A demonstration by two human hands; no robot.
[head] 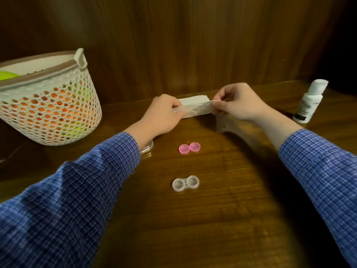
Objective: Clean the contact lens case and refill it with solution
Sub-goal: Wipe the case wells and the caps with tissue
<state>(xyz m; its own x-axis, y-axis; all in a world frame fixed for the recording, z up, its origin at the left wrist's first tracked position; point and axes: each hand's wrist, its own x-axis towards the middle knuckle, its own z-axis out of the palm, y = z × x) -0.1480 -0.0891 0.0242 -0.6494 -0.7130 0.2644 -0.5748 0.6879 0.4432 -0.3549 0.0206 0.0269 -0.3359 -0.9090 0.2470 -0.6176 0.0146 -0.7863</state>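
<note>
Contact lens case, a clear plastic two-well base (185,183), lay open on the brown wooden table (222,219), near the table's front and well apart from both hands. We noted its two pink round screw caps (189,148) lying side by side further back, between case and hands. We found the left hand (164,115) and the right hand (239,103) each pinching one end of a folded white paper tissue (195,108), fingers curled onto it, holding it stretched just above the table. A white squeeze bottle of solution (309,102) stood at the far right, upright as far as we could judge. A white perforated plastic basket (50,105) stood at the left. We judged these risks: the tissue could tear or shed lint into the wells, and a sleeve (100,171) drawn back could sweep the caps or case off the table.
</note>
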